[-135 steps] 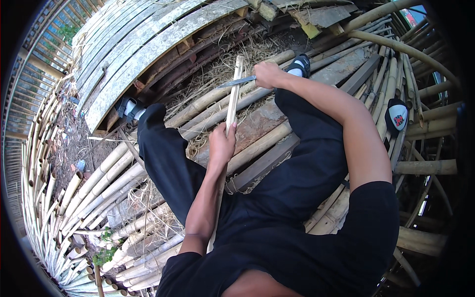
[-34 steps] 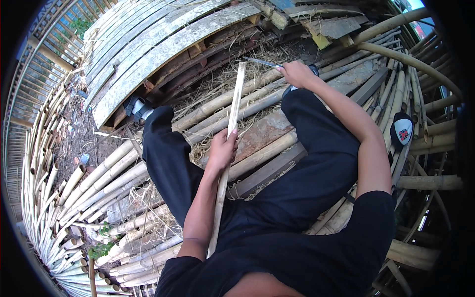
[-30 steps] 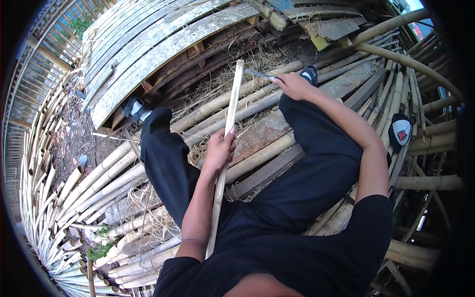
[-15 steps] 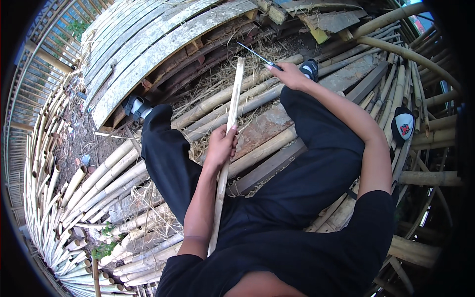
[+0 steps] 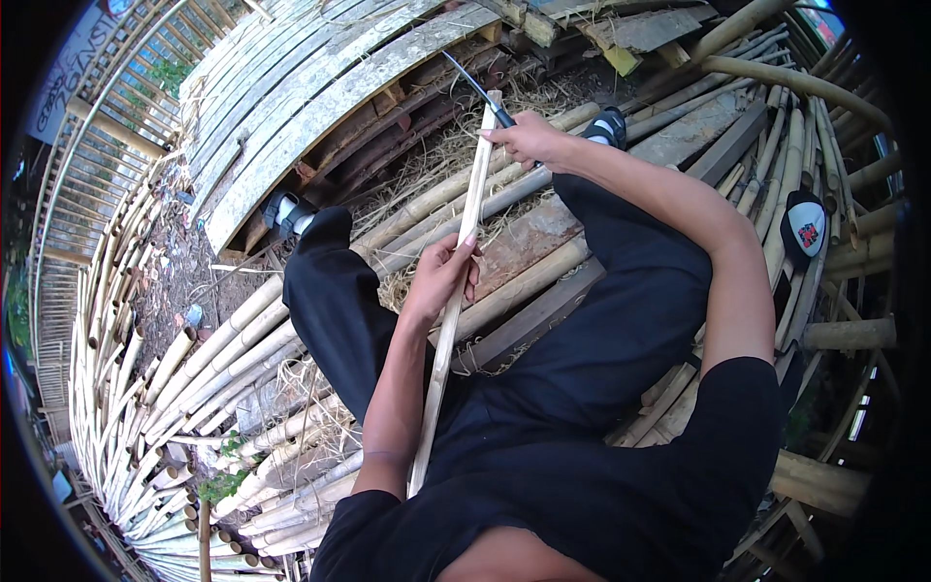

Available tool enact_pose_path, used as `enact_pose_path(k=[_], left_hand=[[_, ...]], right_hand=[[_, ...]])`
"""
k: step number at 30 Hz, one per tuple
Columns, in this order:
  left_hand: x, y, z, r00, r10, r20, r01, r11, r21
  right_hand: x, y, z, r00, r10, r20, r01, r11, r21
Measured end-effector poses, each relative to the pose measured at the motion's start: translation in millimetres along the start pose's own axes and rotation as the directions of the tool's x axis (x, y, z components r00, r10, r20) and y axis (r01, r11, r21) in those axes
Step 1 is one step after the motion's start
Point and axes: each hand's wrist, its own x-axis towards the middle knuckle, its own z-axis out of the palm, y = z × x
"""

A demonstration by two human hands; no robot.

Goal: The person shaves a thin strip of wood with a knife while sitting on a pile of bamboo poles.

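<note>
A long, pale split bamboo strip [image 5: 475, 194] slants from my lap up and away to the right. My left hand [image 5: 444, 276] is closed around it near its middle. My right hand [image 5: 529, 139] grips a knife [image 5: 502, 116] by its dark handle, close to the strip's far end. The narrow blade points up and left and crosses the strip near its tip. My right thumb reaches to the strip's edge. Whether the blade's edge bites into the bamboo I cannot tell.
Bamboo poles [image 5: 417, 218] and a flat board [image 5: 524, 247] lie between my legs, with shavings around. A slatted wooden platform [image 5: 320, 73] stands ahead. Many cut poles [image 5: 126, 427] are piled at the left. A cap [image 5: 804, 225] rests on poles at the right.
My right hand has brought the knife leftward and nearer, from beside the strip onto its far end. The strip's far end has shifted slightly right and away; my left hand still holds it.
</note>
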Motion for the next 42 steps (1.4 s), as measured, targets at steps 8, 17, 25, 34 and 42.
enact_pose_path(k=[8, 17, 25, 34, 42], left_hand=[[-112.2, 108.4, 51.1, 0.762, 0.647, -0.038, -0.598, 0.725, 0.342], [-239.9, 172.8, 168.7, 0.616, 0.776, 0.135, -0.786, 0.598, 0.154], [-254.5, 171.6, 193.8, 0.671, 0.731, 0.122, -0.735, 0.636, 0.235], [-263.0, 178.6, 188.0, 0.693, 0.714, 0.103, -0.713, 0.657, 0.245], [-270.6, 184.0, 161.1, 0.768, 0.64, 0.004, -0.629, 0.753, 0.192]], right_hand=[[-35.8, -22.6, -10.6, 0.989, -0.148, -0.003, 0.148, 0.989, -0.013], [-71.9, -32.9, -43.5, 0.948, -0.308, -0.077, 0.311, 0.95, 0.03], [-78.9, -22.0, -58.8, 0.927, -0.349, -0.14, 0.352, 0.936, 0.001], [-80.6, -24.5, -52.5, 0.936, -0.329, -0.127, 0.33, 0.944, -0.016], [-86.3, -23.8, -60.7, 0.951, -0.238, -0.198, 0.246, 0.969, 0.016]])
